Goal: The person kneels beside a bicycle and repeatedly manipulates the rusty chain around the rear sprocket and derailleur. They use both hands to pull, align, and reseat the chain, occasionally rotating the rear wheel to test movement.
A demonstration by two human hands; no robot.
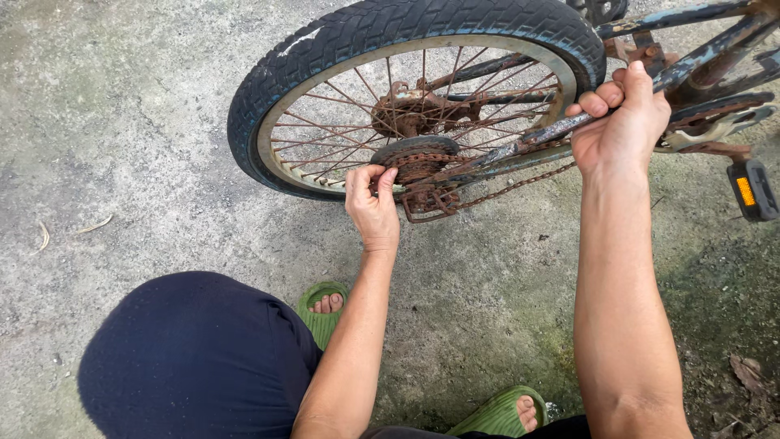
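A person crouches on a rough concrete floor (146,146) beside an old bicycle lying low to the ground, one knee in dark trousers (195,349) filling the lower left and green sandals (323,313) planted beneath the forearms. The rear wheel (325,49), its black tyre worn and spokes brown with rust, stands tilted in front of them. The left hand (371,203) reaches in at the hub, its fingers pinched narrowly around the rusty gear cluster (416,167), thumb and fingertips pressed on its edge where the chain (504,189) wraps on. The chain runs slack to the right, under the frame. The right hand (621,122) is closed around the flaking blue frame bar (544,134) just beside the tyre, apparently steadying the bicycle so the wheel keeps its place. At far right, a black pedal (751,189) with an orange reflector hangs near the ground.
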